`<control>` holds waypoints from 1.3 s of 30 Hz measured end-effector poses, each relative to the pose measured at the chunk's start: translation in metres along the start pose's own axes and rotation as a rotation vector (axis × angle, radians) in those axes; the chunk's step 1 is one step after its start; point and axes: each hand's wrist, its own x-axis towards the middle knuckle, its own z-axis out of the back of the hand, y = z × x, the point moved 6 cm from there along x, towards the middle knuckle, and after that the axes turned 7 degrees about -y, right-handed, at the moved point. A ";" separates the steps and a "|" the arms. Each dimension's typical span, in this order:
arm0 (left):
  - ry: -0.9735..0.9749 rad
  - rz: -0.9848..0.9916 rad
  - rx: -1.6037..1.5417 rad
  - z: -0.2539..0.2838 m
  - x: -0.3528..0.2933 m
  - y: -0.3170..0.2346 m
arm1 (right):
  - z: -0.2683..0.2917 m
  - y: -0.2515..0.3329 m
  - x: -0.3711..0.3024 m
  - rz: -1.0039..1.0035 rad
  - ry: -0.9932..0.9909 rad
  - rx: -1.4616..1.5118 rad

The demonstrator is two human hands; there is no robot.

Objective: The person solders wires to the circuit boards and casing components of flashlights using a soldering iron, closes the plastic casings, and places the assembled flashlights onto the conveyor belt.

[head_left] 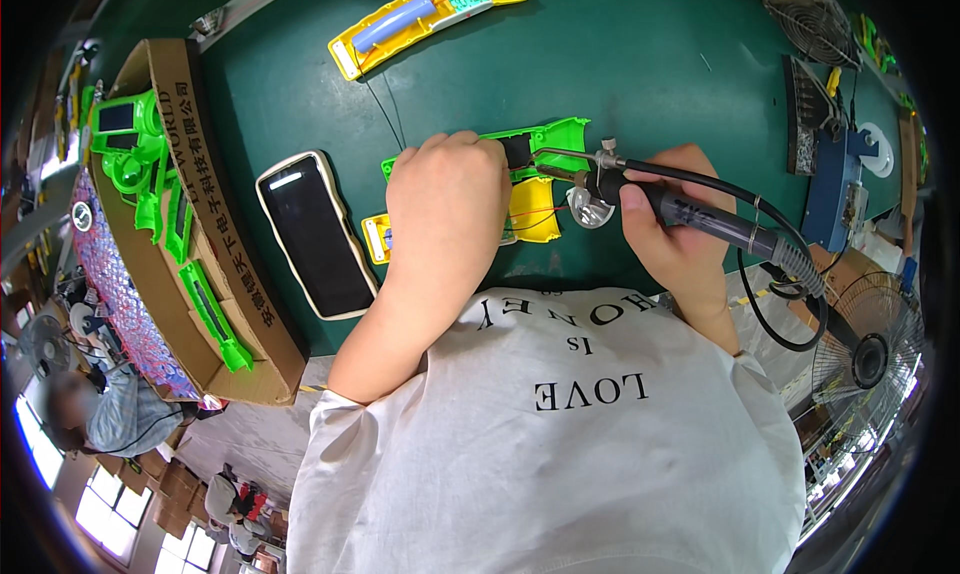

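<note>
Where left hand [447,196] partly hides green casing [563,134], soldering-iron tip [556,172] unclear

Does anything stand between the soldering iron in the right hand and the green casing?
Nothing visible does. The right hand holds the soldering iron with its tip by the right half of the green casing; the left hand covers part further left.

White shirt [550,464] with short sleeves [350,429] — black serif lettering [592,393] in rows.
</note>
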 end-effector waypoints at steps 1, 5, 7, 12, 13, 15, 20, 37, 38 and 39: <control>-0.002 -0.009 0.012 0.000 0.000 -0.001 | 0.000 0.001 0.000 0.014 0.000 -0.002; 0.004 -0.007 0.061 -0.001 0.000 -0.003 | -0.001 0.000 0.000 0.057 -0.011 -0.007; 0.001 -0.011 0.106 -0.001 0.000 -0.004 | -0.001 0.000 0.000 0.059 -0.007 -0.007; -0.016 0.003 0.138 -0.001 -0.001 -0.006 | -0.003 -0.001 -0.001 0.028 0.009 -0.018; -0.015 0.007 0.138 -0.001 -0.001 -0.006 | -0.003 -0.001 -0.001 0.022 0.015 -0.036; -0.012 0.005 0.139 -0.001 -0.001 -0.007 | -0.003 -0.002 -0.001 0.000 0.011 -0.035; -0.022 0.007 0.109 -0.002 -0.001 -0.005 | -0.002 0.001 -0.001 0.017 0.013 -0.056; -0.028 0.016 0.059 -0.001 -0.001 -0.003 | -0.004 -0.003 -0.004 -0.090 0.038 -0.058; -0.028 0.016 0.059 -0.001 -0.001 -0.003 | -0.004 -0.004 -0.002 -0.090 0.038 -0.058; -0.026 0.014 0.061 -0.001 -0.001 -0.003 | -0.003 -0.001 0.000 -0.008 0.028 -0.083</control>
